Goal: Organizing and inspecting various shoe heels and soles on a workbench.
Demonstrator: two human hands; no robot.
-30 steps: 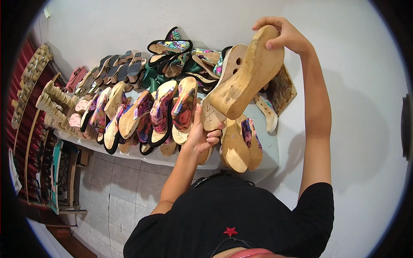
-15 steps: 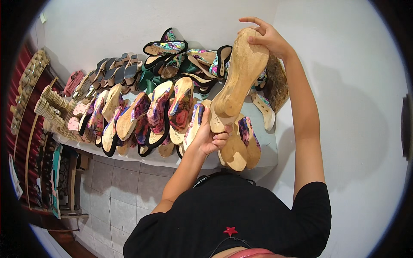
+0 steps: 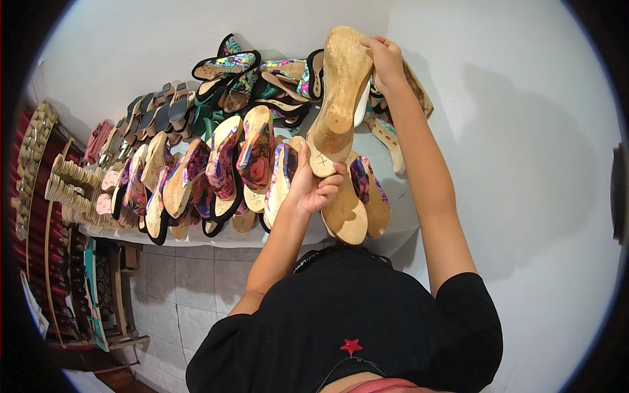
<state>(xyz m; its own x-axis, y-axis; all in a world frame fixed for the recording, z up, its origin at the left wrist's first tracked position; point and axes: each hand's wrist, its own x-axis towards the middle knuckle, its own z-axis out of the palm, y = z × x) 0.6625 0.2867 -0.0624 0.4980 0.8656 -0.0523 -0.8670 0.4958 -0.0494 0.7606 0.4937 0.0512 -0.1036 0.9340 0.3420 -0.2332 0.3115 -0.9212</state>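
Both hands hold up a bare wooden clog sole [image 3: 344, 72] with its underside toward me. A pencilled mark is on its lower end, and the wider end points up. My left hand [image 3: 313, 191] is closed round the lower end, the thumb along its left side. At the upper right edge, my right hand [image 3: 386, 62] grips the rim with bent fingers; part of that grip is hidden. Just below the left hand lie another bare wooden sole [image 3: 347, 219] and a sandal with a purple floral strap [image 3: 360, 177].
A row of floral-strapped wooden sandals [image 3: 223, 154] fills the white table [image 3: 406, 216]. Dark heeled sandals [image 3: 164, 111] and colourful black-edged ones [image 3: 226, 65] lie behind. Stacked pale soles [image 3: 72, 190] stand far left; a white wall [image 3: 517, 164] borders the right.
The wooden sole and both hands have shifted left, and the sole stands more upright. My right hand has moved from over the top end to its right edge, with its fingers drawn in.
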